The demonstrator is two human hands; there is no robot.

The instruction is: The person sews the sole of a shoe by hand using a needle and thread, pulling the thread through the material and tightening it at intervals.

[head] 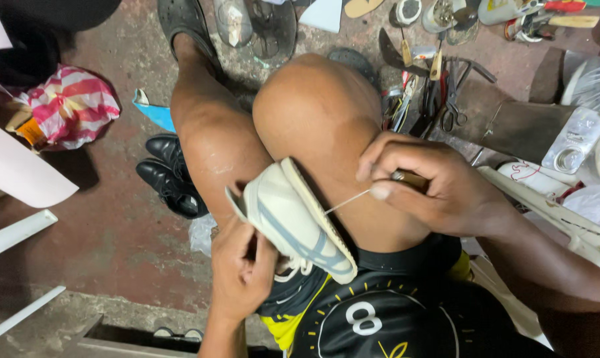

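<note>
Right hand [439, 189] pinches a wooden-handled awl [409, 178], thread [346, 201] taut to the sneaker [297, 222]. Left hand [240, 272] closed around the sneaker's heel end, braced on the thighs. Bag [68, 106] bulges, contents hidden. Scissors [452, 99] and black shoes [171, 172] lie on the concrete floor [108, 219].

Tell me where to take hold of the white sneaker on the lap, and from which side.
Grip the white sneaker around its upper, coming from the lap side, much as the left hand does now. The sole edge faces up and right, where a taut thread runs to the right hand, so that side should probably stay free for stitching.
</note>
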